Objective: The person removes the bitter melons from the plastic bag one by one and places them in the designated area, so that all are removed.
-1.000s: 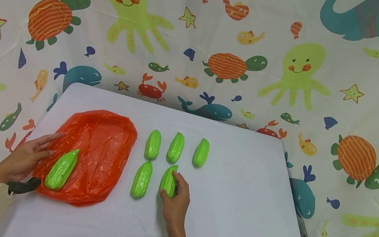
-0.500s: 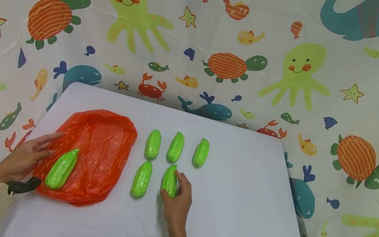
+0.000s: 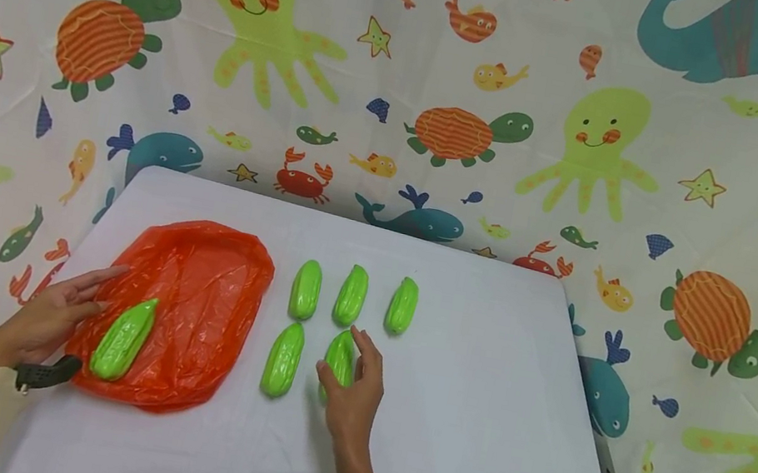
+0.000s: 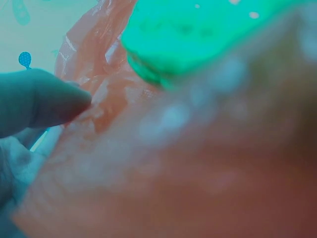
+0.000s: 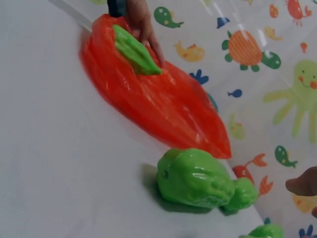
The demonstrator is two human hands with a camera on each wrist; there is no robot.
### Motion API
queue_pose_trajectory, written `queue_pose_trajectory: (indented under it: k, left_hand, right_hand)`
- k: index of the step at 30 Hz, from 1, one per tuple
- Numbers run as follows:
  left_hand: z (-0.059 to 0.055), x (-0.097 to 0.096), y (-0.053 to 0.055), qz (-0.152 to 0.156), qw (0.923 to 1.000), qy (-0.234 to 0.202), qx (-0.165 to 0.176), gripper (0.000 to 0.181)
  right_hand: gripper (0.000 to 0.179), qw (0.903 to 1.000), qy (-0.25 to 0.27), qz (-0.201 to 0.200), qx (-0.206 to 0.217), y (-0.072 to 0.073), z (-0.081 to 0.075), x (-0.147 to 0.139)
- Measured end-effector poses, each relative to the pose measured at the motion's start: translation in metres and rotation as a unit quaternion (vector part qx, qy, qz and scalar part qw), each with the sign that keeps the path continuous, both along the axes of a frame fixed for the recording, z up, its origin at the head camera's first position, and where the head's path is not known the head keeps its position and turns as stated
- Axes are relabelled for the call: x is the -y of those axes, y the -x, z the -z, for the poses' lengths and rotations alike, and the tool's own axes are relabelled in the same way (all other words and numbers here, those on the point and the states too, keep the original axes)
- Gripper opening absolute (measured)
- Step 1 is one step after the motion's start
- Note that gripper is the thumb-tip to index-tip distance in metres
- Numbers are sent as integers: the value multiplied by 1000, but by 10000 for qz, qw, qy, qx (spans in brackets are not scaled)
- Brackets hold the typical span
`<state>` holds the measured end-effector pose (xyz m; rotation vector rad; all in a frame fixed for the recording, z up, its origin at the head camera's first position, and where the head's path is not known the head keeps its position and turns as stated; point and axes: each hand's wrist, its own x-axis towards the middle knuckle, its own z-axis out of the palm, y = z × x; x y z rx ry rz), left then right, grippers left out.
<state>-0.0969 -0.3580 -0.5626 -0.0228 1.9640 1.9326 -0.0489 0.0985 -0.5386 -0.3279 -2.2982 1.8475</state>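
Glossy ridged plastic gourds (image 3: pixel 341 357), crinkly shiny orange plastic bag (image 3: pixel 201 298), matt white table (image 3: pixel 468 421)

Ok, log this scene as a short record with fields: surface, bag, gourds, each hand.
surface: white table
bag: orange plastic bag, lying flat at table's left
gourd on bag: one green toy bitter gourd
gourds on table: five, in two rows right of the bag
left hand: flat on the bag's left edge
right hand: fingers straight, over front-row right gourd
backdrop: sea-animal print cloth
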Motion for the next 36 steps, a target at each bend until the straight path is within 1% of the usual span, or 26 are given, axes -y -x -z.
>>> queue_pose_trajectory:
  k: [4, 9, 18, 26, 33, 36]
  left_hand:
    - [-1, 0, -1, -4, 10000, 8, -40, 66]
    - [-1, -1, -1, -4, 10000, 52, -46, 67]
    - [-2, 1, -2, 59, 9996, -271, -111, 65]
    - [0, 1, -1, -9, 10000, -2, -27, 67]
    - [-1, 1, -2, 17, 9999, -142, -68, 66]
    - [-2, 1, -3, 24, 9999, -130, -82, 66]
  right_hand:
    - [69, 9999, 116, -85, 24, 2, -4, 8]
    - [70, 9998, 92, -174, 45, 4, -9, 19]
    - [70, 9987, 271, -426, -16, 7, -15, 43]
    - [68, 9969, 262, -736, -10, 7, -18, 67]
    - [68, 9946, 282, -988, 131, 6, -19, 88]
    - [68, 9934, 308, -1092, 163, 6, -20, 97]
